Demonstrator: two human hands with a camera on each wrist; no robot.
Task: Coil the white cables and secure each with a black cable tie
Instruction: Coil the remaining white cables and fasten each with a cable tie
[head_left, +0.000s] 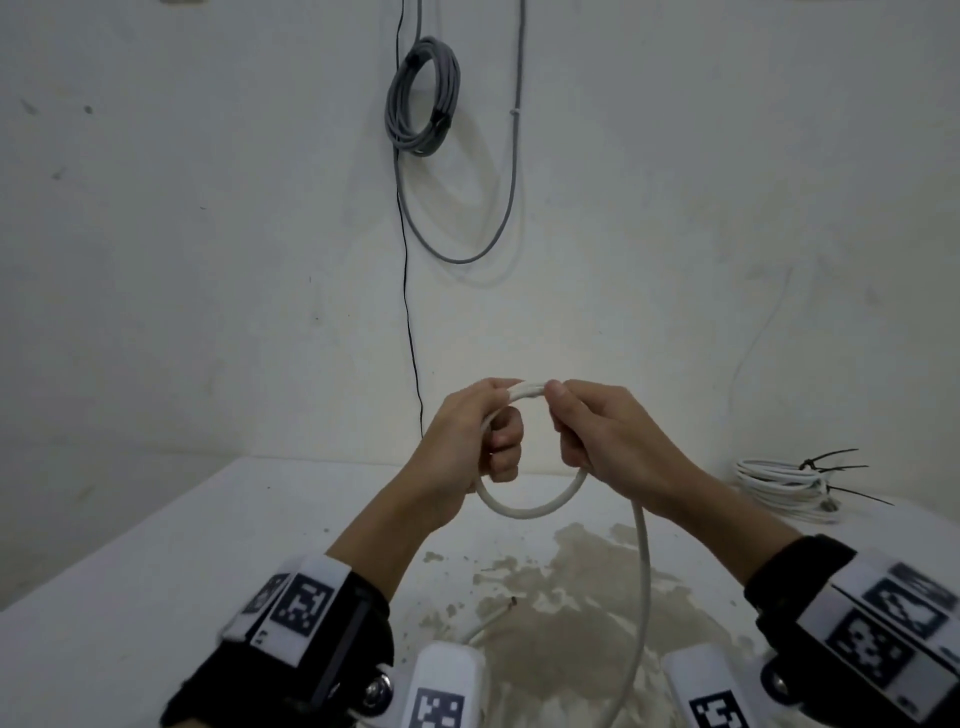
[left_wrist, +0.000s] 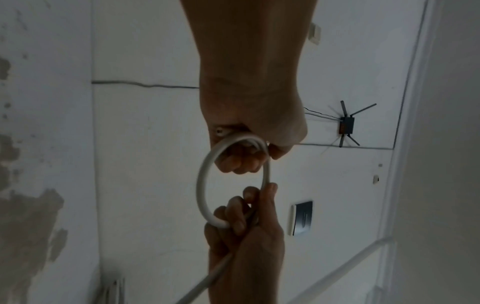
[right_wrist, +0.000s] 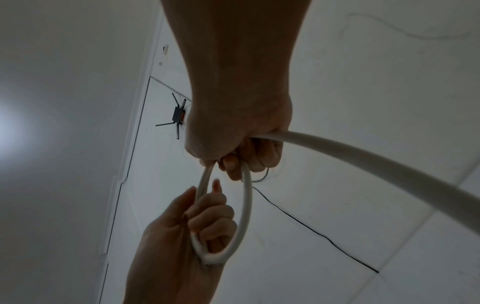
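A white cable (head_left: 535, 506) forms one small loop held up above the table between both hands. My left hand (head_left: 485, 431) grips the left side of the loop (left_wrist: 205, 185) with curled fingers. My right hand (head_left: 582, 426) grips the right side, thumb on top, and the cable's long tail (head_left: 641, 597) hangs from it toward the table; this tail (right_wrist: 376, 162) runs past the right wrist camera. A free cable end (head_left: 498, 616) lies on the table below. A coiled white cable bundle (head_left: 779, 483) with black cable ties (head_left: 831, 465) lies at the right.
The white table (head_left: 182, 545) has a brownish stain (head_left: 571, 587) in the middle. On the wall behind hang a grey cable coil (head_left: 422, 96) and a thin black wire (head_left: 410, 322). The wrist views show walls and a black router (left_wrist: 346, 124).
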